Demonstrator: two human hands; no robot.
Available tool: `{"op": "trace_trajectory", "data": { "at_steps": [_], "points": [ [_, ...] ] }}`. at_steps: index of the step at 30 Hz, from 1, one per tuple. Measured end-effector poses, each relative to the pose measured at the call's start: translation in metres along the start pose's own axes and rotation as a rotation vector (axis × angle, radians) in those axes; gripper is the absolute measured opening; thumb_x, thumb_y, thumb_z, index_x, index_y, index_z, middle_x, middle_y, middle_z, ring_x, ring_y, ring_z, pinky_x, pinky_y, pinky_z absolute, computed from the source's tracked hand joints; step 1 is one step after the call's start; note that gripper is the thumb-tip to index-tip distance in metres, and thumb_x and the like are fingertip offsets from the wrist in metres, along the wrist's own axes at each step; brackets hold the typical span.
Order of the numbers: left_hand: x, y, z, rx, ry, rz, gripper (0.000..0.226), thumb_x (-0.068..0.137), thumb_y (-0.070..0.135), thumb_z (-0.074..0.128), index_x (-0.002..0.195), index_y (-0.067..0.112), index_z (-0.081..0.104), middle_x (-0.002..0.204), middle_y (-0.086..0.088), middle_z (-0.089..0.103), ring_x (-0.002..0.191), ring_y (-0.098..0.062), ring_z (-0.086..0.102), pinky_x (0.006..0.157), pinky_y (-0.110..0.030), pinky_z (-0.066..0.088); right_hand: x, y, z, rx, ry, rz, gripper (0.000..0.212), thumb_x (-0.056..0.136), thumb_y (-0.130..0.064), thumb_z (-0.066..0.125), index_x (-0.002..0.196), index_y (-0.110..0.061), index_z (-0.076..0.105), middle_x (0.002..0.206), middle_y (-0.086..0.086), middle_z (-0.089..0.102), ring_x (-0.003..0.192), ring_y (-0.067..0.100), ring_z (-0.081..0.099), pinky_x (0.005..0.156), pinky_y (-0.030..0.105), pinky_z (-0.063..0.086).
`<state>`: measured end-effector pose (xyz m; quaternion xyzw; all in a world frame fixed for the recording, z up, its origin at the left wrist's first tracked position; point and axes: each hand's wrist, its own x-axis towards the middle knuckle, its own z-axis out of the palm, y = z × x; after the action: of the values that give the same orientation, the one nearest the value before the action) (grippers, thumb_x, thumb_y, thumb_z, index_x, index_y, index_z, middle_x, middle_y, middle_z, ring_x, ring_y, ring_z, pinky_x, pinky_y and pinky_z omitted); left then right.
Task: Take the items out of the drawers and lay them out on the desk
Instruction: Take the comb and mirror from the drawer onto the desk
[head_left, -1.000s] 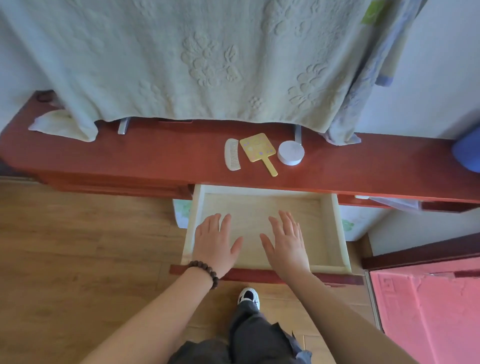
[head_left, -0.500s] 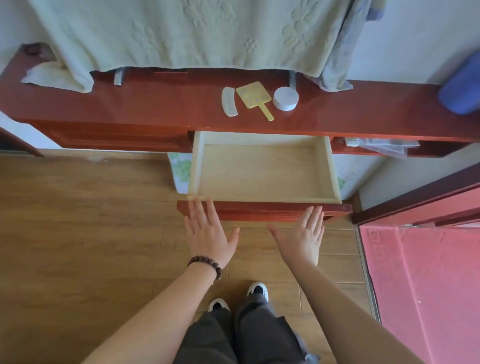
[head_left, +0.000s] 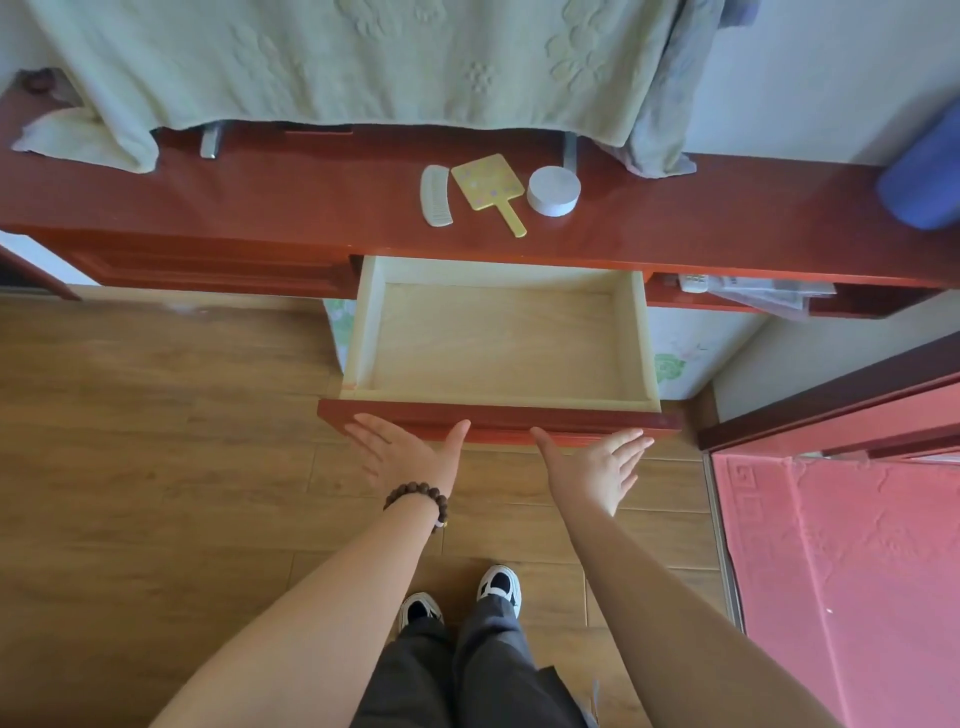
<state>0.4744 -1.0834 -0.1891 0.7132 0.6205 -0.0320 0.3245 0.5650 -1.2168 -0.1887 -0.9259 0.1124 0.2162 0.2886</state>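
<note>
A pale wooden drawer (head_left: 363, 332) stands pulled out from the red-brown desk (head_left: 260, 202), and nothing lies inside it. On the desk top above it lie a white comb (head_left: 435, 195), a yellow hand mirror (head_left: 488, 189) and a round white box (head_left: 553, 190), side by side. My left hand (head_left: 410, 454), with a bead bracelet on its wrist, and my right hand (head_left: 597, 467) are held palm up, fingers spread, just in front of the drawer's red front panel (head_left: 498, 418). Both hands hold nothing.
A pale green towel (head_left: 337, 57) hangs over the desk's back edge. A blue object (head_left: 922, 176) sits at the desk's far right. An open shelf to the drawer's right holds papers (head_left: 763, 291). A red mat (head_left: 852, 571) covers the floor at right; wood floor lies at left.
My hands came out of the drawer, drew back in front of its front panel and turned from palm down to palm up. The view has tilted slightly.
</note>
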Motion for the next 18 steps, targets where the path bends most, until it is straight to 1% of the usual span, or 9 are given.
{"op": "trace_trajectory", "data": {
  "at_steps": [2, 5, 10, 14, 18],
  "points": [
    [0.001, 0.007, 0.002, -0.011, 0.007, -0.011, 0.136, 0.066, 0.076, 0.061, 0.146, -0.001, -0.016, 0.159, -0.019, -0.011, 0.148, -0.029, -0.002, 0.118, -0.046, 0.013, 0.006, -0.003, -0.003, 0.024, -0.011, 0.011, 0.135, 0.066, -0.071, 0.066, 0.146, -0.002, -0.017, 0.158, 0.014, -0.017, 0.147, 0.021, -0.011, 0.119, 0.043, 0.002],
    [0.003, 0.014, 0.004, -0.014, 0.021, -0.05, 0.137, 0.066, 0.072, 0.065, 0.146, -0.002, -0.017, 0.159, -0.019, -0.009, 0.148, -0.031, 0.005, 0.116, -0.046, 0.02, 0.016, -0.007, -0.008, 0.062, -0.039, 0.026, 0.134, 0.066, -0.069, 0.067, 0.146, -0.001, -0.017, 0.157, 0.017, -0.017, 0.147, 0.024, -0.008, 0.119, 0.044, 0.003],
    [0.008, 0.023, 0.008, -0.005, 0.047, -0.067, 0.137, 0.065, 0.074, 0.063, 0.146, -0.002, -0.017, 0.159, -0.018, -0.007, 0.146, -0.032, 0.016, 0.114, -0.047, 0.028, 0.026, -0.014, -0.008, 0.094, -0.063, 0.03, 0.134, 0.068, -0.063, 0.071, 0.145, -0.002, -0.02, 0.156, 0.019, -0.019, 0.147, 0.024, -0.009, 0.119, 0.045, 0.004],
    [0.023, 0.033, 0.006, -0.007, 0.026, -0.057, 0.138, 0.065, 0.073, 0.065, 0.146, -0.001, -0.018, 0.159, -0.017, -0.009, 0.147, -0.032, 0.01, 0.115, -0.046, 0.024, 0.037, -0.018, -0.009, 0.03, -0.065, -0.01, 0.13, 0.072, -0.06, 0.069, 0.145, -0.004, -0.021, 0.157, 0.017, -0.018, 0.147, 0.023, -0.01, 0.119, 0.046, 0.004],
    [0.038, 0.048, 0.007, -0.039, 0.015, -0.072, 0.138, 0.065, 0.07, 0.067, 0.146, 0.001, -0.02, 0.16, -0.014, -0.011, 0.148, -0.03, 0.005, 0.116, -0.048, 0.021, 0.05, -0.032, -0.009, 0.031, -0.075, -0.016, 0.127, 0.074, -0.064, 0.064, 0.146, -0.004, -0.021, 0.157, 0.017, -0.019, 0.147, 0.024, -0.009, 0.119, 0.046, 0.004]
  ]
}}
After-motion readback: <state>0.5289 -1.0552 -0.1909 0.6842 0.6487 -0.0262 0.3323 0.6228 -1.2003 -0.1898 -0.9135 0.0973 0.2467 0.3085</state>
